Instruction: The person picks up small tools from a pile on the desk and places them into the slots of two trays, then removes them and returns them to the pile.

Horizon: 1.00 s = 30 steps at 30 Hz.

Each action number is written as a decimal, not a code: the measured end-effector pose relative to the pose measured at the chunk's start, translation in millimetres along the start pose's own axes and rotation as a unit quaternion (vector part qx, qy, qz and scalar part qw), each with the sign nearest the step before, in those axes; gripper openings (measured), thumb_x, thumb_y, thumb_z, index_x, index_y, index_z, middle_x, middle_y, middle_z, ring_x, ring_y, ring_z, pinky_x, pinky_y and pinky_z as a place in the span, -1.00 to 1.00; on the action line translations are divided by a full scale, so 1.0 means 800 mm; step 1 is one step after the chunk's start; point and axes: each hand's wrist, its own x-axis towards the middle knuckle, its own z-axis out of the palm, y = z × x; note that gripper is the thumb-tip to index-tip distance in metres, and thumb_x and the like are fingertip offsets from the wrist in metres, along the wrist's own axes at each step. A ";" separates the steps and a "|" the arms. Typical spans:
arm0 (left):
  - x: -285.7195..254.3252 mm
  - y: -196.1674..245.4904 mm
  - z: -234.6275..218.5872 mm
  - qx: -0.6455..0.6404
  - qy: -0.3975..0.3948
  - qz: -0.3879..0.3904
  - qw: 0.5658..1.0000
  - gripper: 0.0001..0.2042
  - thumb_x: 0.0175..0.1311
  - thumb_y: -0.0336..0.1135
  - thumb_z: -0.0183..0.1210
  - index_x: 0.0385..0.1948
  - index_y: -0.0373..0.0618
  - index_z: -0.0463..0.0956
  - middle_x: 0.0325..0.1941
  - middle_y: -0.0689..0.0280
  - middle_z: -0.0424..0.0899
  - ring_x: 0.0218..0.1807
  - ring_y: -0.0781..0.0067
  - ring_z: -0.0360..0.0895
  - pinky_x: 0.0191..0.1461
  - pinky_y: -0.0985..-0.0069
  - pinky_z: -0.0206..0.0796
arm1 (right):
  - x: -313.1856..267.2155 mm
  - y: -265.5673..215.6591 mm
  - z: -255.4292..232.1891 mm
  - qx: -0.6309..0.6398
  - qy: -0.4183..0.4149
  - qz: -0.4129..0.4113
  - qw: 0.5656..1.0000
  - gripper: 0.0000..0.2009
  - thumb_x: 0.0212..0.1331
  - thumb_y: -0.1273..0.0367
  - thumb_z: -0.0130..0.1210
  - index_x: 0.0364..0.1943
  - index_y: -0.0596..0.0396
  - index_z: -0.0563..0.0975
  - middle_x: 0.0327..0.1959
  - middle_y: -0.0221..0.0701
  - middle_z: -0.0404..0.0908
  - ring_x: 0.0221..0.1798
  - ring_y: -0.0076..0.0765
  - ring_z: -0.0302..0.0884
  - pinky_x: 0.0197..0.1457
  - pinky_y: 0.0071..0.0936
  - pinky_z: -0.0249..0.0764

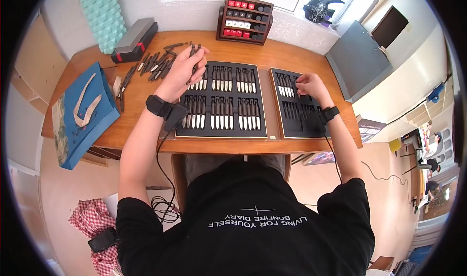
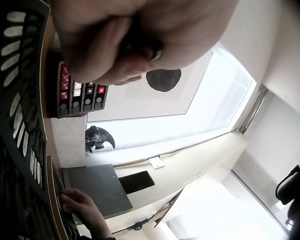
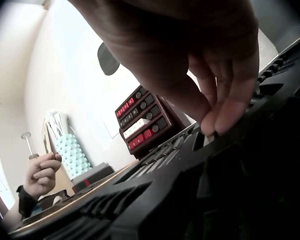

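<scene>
In the head view the left hand [image 1: 183, 71] is raised over the left corner of a large black tray [image 1: 224, 94], its fingers curled round several dark pen-like pieces [image 1: 193, 48]. The right hand [image 1: 311, 87] is over a second black tray [image 1: 297, 125], thumb and fingertips together at its upper row, beside white-tipped pieces [image 1: 286, 91]. The right wrist view shows those fingertips pinching a small light-tipped piece [image 3: 209, 139] at a slot. Rows of dark pieces with white tips fill the large tray. The left hand's grip is mostly shadowed in the left wrist view.
Loose dark pieces [image 1: 156, 65] lie on the wooden table [image 1: 292, 52] at the left, near a grey and black box [image 1: 135, 41] and a blue bag [image 1: 87, 115]. A rack of red, white and black cubes [image 1: 244, 20] stands behind the trays. A grey lid [image 1: 359, 62] leans at the right.
</scene>
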 end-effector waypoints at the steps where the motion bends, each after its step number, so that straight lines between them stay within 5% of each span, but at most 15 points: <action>1: 0.000 0.000 0.000 0.001 0.000 0.001 1.000 -0.80 0.48 -0.23 -0.13 -0.13 -0.17 0.34 -0.53 0.50 0.28 -0.67 0.77 0.14 -0.66 0.73 -0.02 | -0.003 -0.002 0.001 0.001 0.001 -0.001 1.000 -0.84 0.05 0.49 0.21 -0.30 0.31 0.57 -0.45 -0.30 0.65 -0.39 -0.43 0.65 -0.29 -0.53 0.61; 6: -0.001 0.001 0.001 0.003 0.001 -0.009 1.000 -0.80 0.50 -0.22 -0.16 -0.11 -0.13 0.35 -0.52 0.52 0.28 -0.69 0.80 0.13 -0.65 0.76 -0.02 | -0.025 -0.022 0.011 -0.295 0.090 -0.161 0.937 -0.86 -0.01 0.41 0.15 -0.36 0.13 0.64 -0.44 -0.22 0.66 -0.34 -0.11 0.63 -0.22 -0.32 0.50; 9: -0.002 0.002 0.003 -0.009 -0.006 -0.017 1.000 -0.83 0.49 -0.29 -0.17 -0.10 -0.15 0.34 -0.48 0.49 0.30 -0.66 0.78 0.15 -0.64 0.75 -0.02 | -0.023 -0.029 0.009 -0.390 0.055 -0.192 0.899 -0.84 -0.02 0.41 0.10 -0.36 0.13 0.64 -0.40 -0.22 0.66 -0.31 -0.04 0.61 -0.22 -0.26 0.49; 10: -0.001 0.002 0.001 -0.007 -0.006 -0.017 1.000 -0.83 0.49 -0.29 -0.17 -0.10 -0.15 0.34 -0.48 0.49 0.30 -0.66 0.78 0.15 -0.64 0.75 -0.02 | -0.023 -0.035 0.004 -0.389 0.056 -0.191 0.899 -0.84 -0.02 0.41 0.10 -0.36 0.13 0.64 -0.40 -0.22 0.66 -0.31 -0.04 0.61 -0.22 -0.26 0.49; 12: 0.001 -0.001 -0.005 -0.085 -0.037 -0.029 0.995 -0.84 0.45 -0.38 -0.18 -0.08 -0.18 0.33 -0.40 0.42 0.35 -0.57 0.72 0.20 -0.60 0.73 0.01 | -0.026 -0.046 -0.009 -0.366 -0.074 -0.111 0.921 -0.81 -0.03 0.41 0.05 -0.36 0.11 0.65 -0.37 -0.20 0.67 -0.27 -0.04 0.61 -0.19 -0.24 0.49; 18: 0.002 -0.003 -0.012 -0.127 -0.067 -0.042 0.989 -0.82 0.40 -0.42 -0.10 -0.02 -0.20 0.30 -0.27 0.37 0.39 -0.45 0.65 0.25 -0.54 0.69 0.07 | -0.024 -0.053 -0.003 -0.328 -0.028 -0.115 0.937 -0.71 0.01 0.41 0.07 -0.15 0.06 0.65 -0.24 -0.20 0.69 -0.19 -0.14 0.65 -0.08 -0.34 0.52; 20: 0.002 -0.003 -0.011 -0.116 -0.107 -0.029 0.987 -0.79 0.43 -0.36 -0.06 0.02 -0.19 0.28 -0.26 0.39 0.39 -0.45 0.70 0.25 -0.54 0.74 0.06 | -0.026 -0.063 0.018 -0.152 0.055 -0.166 0.973 -0.74 0.06 0.43 0.07 -0.15 0.12 0.64 -0.24 -0.17 0.69 -0.18 -0.20 0.66 -0.10 -0.37 0.52; 21: 0.002 -0.003 -0.010 -0.099 -0.107 -0.025 0.989 -0.78 0.44 -0.34 -0.07 0.02 -0.19 0.29 -0.25 0.40 0.40 -0.48 0.73 0.23 -0.55 0.76 0.05 | -0.024 -0.069 0.029 -0.101 0.023 -0.202 0.974 -0.77 0.15 0.43 0.08 -0.15 0.20 0.62 -0.30 -0.26 0.70 -0.27 -0.38 0.64 -0.17 -0.47 0.52; 26: -0.003 0.004 -0.002 -0.064 -0.132 -0.024 0.989 -0.78 0.47 -0.29 -0.09 -0.01 -0.21 0.34 -0.26 0.40 0.44 -0.63 0.81 0.16 -0.63 0.80 -0.03 | -0.060 -0.163 0.091 0.161 -0.108 -0.195 0.961 -0.75 0.25 0.34 0.11 -0.07 0.18 0.59 -0.29 -0.53 0.61 -0.36 -0.68 0.46 -0.22 -0.68 0.45; 30: -0.009 0.007 0.000 -0.039 -0.146 -0.052 0.987 -0.75 0.45 -0.17 -0.04 -0.20 -0.18 0.42 -0.44 0.36 0.54 -0.78 0.79 0.13 -0.72 0.76 -0.11 | -0.065 -0.203 0.131 0.268 -0.134 -0.208 0.931 -0.74 0.26 0.33 0.13 -0.05 0.17 0.58 -0.28 -0.51 0.62 -0.35 -0.68 0.46 -0.19 -0.68 0.44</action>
